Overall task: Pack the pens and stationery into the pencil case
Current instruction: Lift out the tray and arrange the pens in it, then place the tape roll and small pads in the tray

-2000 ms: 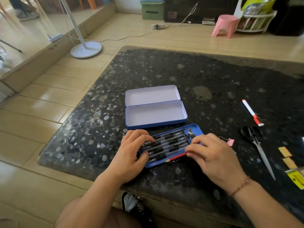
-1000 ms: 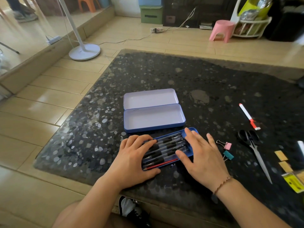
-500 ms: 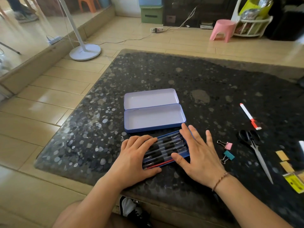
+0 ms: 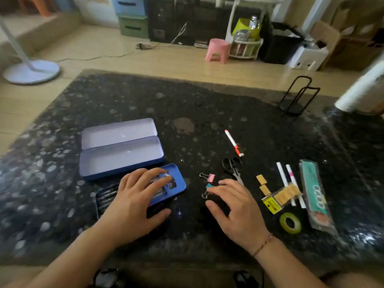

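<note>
The open pencil case (image 4: pixel 120 156) lies on the dark stone table, its lid (image 4: pixel 118 133) flat behind it. In front of it sits a blue insert tray (image 4: pixel 177 183) with several black pens. My left hand (image 4: pixel 133 202) lies across this tray, fingers over the pens and thumb at its near edge. My right hand (image 4: pixel 234 210) hovers to the right with fingers apart and nothing in it, fingertips beside a teal binder clip (image 4: pixel 208 186) and a pink binder clip (image 4: pixel 210 177). Black scissors (image 4: pixel 231 165) and a white-and-red marker (image 4: pixel 233 143) lie farther back.
On the right lie two tan erasers (image 4: pixel 261 179), two white pens (image 4: pixel 284 179), a yellow packet (image 4: pixel 278 199), a long packaged ruler (image 4: pixel 313 190) and a green tape roll (image 4: pixel 289 223). A black wire holder (image 4: pixel 297 96) stands at the table's far right.
My right hand has left the pen tray and moved right to the binder clips. My left hand stays on the tray. The view has swung right, showing more stationery.
</note>
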